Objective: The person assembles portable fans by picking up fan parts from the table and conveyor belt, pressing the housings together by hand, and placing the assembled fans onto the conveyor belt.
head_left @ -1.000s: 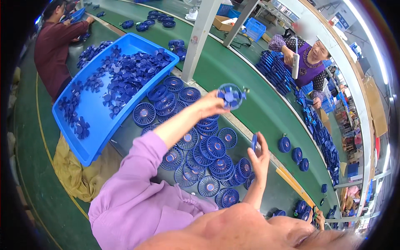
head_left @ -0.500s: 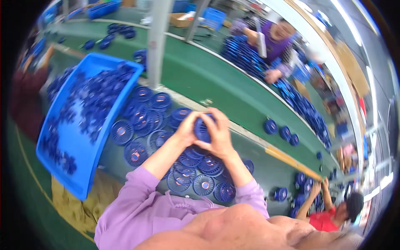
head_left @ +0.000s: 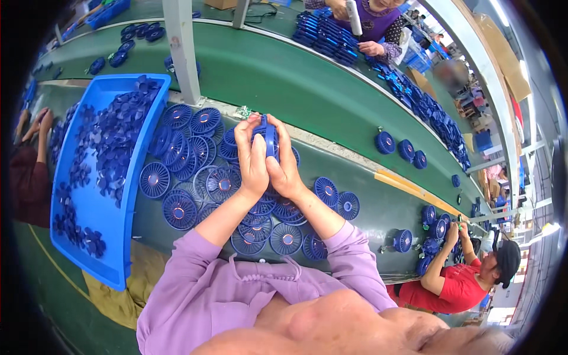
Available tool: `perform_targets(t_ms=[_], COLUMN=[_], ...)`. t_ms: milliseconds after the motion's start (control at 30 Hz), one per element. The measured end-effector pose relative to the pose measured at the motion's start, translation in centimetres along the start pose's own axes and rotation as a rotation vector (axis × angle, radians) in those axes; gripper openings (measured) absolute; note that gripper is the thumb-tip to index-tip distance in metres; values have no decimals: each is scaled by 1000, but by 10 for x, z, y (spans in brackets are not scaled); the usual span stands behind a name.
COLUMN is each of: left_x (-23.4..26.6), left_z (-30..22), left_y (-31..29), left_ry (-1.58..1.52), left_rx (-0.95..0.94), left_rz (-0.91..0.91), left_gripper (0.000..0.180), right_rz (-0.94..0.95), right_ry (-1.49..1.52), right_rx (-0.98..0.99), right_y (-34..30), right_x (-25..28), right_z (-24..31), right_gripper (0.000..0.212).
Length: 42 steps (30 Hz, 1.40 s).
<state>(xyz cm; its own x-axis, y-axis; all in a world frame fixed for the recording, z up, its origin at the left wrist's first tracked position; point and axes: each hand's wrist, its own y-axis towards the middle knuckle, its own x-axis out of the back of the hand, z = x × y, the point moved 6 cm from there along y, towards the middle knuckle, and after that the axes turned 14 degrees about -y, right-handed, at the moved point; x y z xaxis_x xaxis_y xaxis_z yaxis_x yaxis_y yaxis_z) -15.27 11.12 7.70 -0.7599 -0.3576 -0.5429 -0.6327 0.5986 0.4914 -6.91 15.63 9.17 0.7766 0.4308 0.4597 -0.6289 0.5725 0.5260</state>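
Note:
Between my two palms a round blue fan housing (head_left: 270,141) stands on edge, its rim turned upward. My left hand (head_left: 251,161) presses it from one side and my right hand (head_left: 286,168) wraps it from the other, fingers curled over. Under and around my wrists lie many blue slotted fan grilles (head_left: 286,238), some overlapping. More grilles (head_left: 205,120) are heaped to the left of my hands. A small green circuit board (head_left: 242,112) lies just beyond my left fingertips, on the ledge.
A blue tray (head_left: 126,236) of small blue fan blades stands at left. Past the ledge runs a green conveyor belt (head_left: 319,109) bearing fan units (head_left: 384,142). A metal post (head_left: 182,53) rises near the tray. Co-workers sit across the belt, at right in red, and at far left.
The fan housing has turned from facing me to standing on edge, and both hands have closed around it. The whole view has shifted slightly.

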Motion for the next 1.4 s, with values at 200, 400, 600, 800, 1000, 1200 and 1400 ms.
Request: perform_targets(t_ms=[200,400,600,800,1000,1200,1400], left_x=[9,14,99,135,181,176,148], left_z=[19,37,87,133,136,159,154], left_y=[16,80,227,286,297,306,310], left_ry=[321,882,1525,1644,1687,1804,1130], left_rx=[134,-3,119,433,578,714,347], left_rz=[146,534,235,-172,-302,-172,-120], left_gripper=[49,53,56,67,61,49,61], right_rz=[131,-121,25,479,425,427,487], right_ry=[-71,-885,-896,-678,-690,-674,-715], right_rx=[-160,-308,-85,-43,11,-59,75], right_y=[20,12,-10,-38,-34,-32,-31], right_x=[20,130,95,40,34,42,30], right_z=[-31,-137,-91,-82,-84,-87,-75], right_gripper=[70,63,60,73,66,74,82])
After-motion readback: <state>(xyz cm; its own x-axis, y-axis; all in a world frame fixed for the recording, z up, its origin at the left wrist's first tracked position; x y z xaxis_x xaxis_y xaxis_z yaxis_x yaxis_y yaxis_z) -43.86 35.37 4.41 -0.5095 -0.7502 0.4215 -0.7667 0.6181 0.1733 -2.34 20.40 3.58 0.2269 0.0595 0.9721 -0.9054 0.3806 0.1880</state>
